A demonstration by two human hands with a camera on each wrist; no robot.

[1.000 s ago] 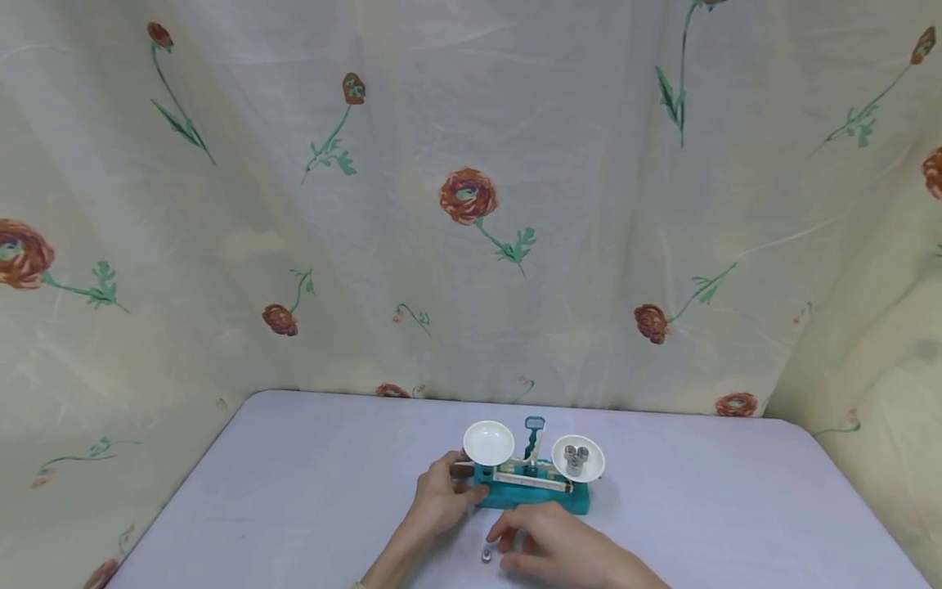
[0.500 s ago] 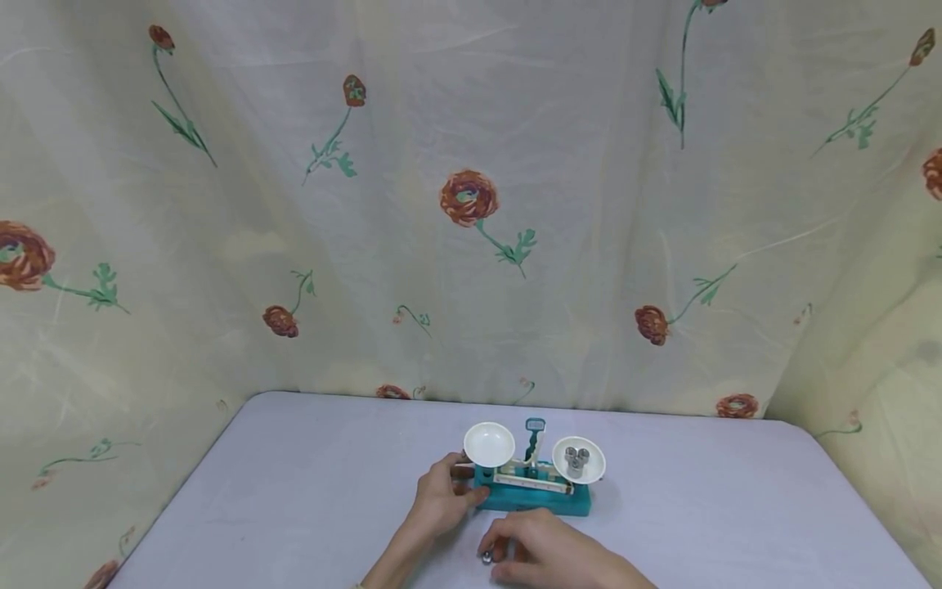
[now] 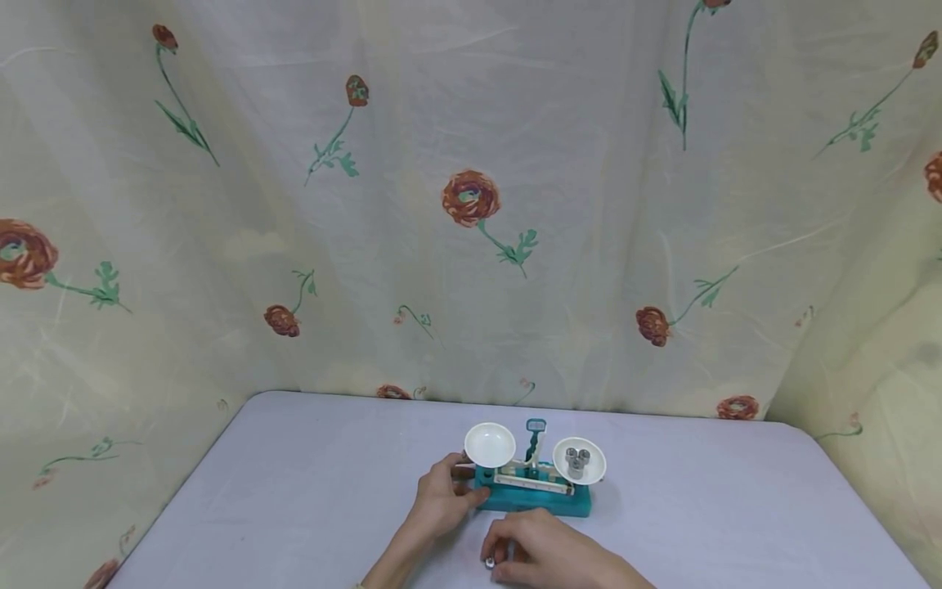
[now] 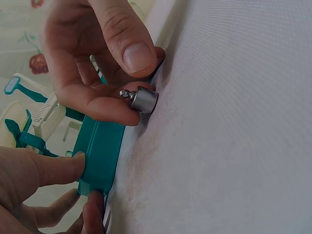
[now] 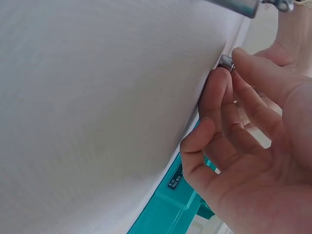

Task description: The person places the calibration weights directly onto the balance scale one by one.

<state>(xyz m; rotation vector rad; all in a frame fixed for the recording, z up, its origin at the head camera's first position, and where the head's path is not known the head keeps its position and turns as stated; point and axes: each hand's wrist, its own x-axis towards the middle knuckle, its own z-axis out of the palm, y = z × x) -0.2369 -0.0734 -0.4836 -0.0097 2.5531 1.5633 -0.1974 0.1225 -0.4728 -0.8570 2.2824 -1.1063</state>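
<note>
A teal balance scale (image 3: 535, 501) with two white pans stands on the table, seen whole in the head view. At its left end my left hand (image 3: 441, 495) grips the base, thumb on the front side and fingers round the end; the left wrist view shows these fingers (image 4: 63, 168) at the base corner. In front of the scale my right hand (image 3: 548, 548) pinches a small metal weight (image 4: 145, 100) between thumb and index finger, low at the tabletop. The weight's knob points up. In the right wrist view the fingers partly cover this weight (image 5: 225, 62).
Several metal weights (image 3: 576, 462) stand together on the right pan (image 3: 598, 470), while the left pan (image 3: 489, 444) bears nothing. Another metal weight (image 5: 239, 6) shows at the top edge of the right wrist view. A flowered curtain (image 3: 589, 245) hangs behind the pale table (image 3: 331, 474).
My right hand has moved a little left and its fingers have closed on the small weight, which has shifted slightly toward me. The left hand and the scale have stayed in place.
</note>
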